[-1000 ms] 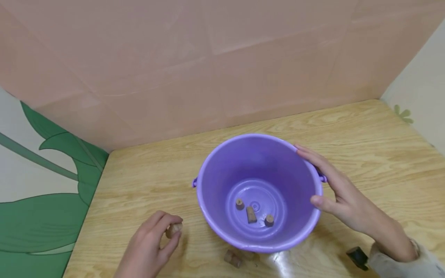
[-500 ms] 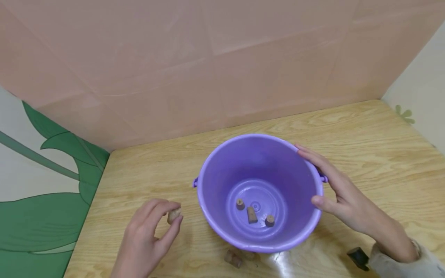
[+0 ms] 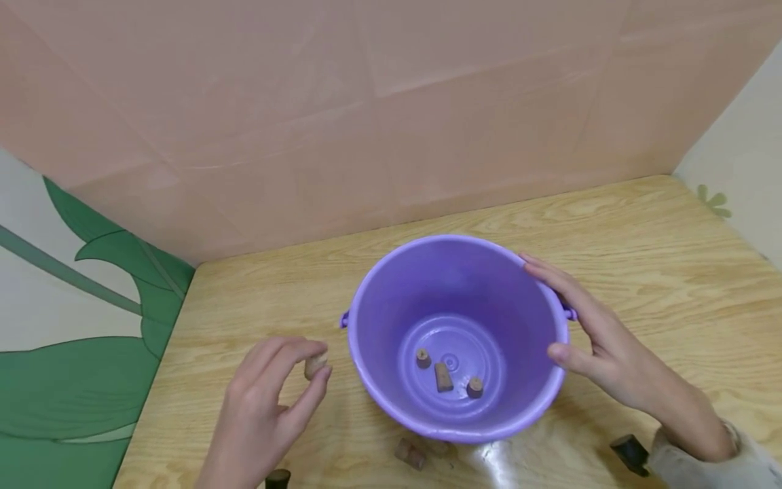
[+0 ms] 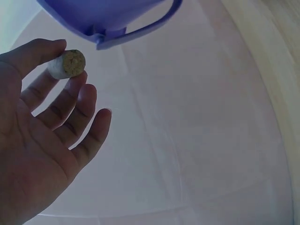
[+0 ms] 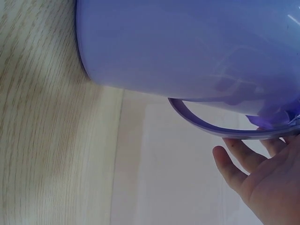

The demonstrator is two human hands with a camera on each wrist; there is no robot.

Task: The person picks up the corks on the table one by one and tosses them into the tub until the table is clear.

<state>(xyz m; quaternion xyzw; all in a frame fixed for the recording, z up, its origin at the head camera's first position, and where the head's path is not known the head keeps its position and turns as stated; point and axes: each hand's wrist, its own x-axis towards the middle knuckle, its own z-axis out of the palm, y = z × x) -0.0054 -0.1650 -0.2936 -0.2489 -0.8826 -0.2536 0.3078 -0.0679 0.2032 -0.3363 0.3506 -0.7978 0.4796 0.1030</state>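
My left hand [image 3: 259,404] pinches a small cork [image 3: 315,365] between thumb and fingers, just left of the purple bucket [image 3: 357,353]. In the left wrist view, the round grainy end of the cork [image 4: 74,63] shows, and the other fingers spread loosely below it. My right hand [image 3: 601,339] rests against the bucket's right rim with fairly straight fingers, the thumb at the rim's front right. The right wrist view shows its fingers beside the bucket handle [image 5: 206,125]. Three corks, one being the lying cork [image 3: 443,377], are on the bucket's floor.
A brown cork [image 3: 409,454] lies on the wooden table [image 3: 269,292] in front of the bucket, with a paler piece partly hidden beside it. Small dark objects show near both wrists, one a dark cylinder [image 3: 629,451]. A pink covered wall [image 3: 305,136] stands behind.
My left hand has lifted the cork and moved it up and slightly right toward the bucket. The right hand and the bucket stay in place.
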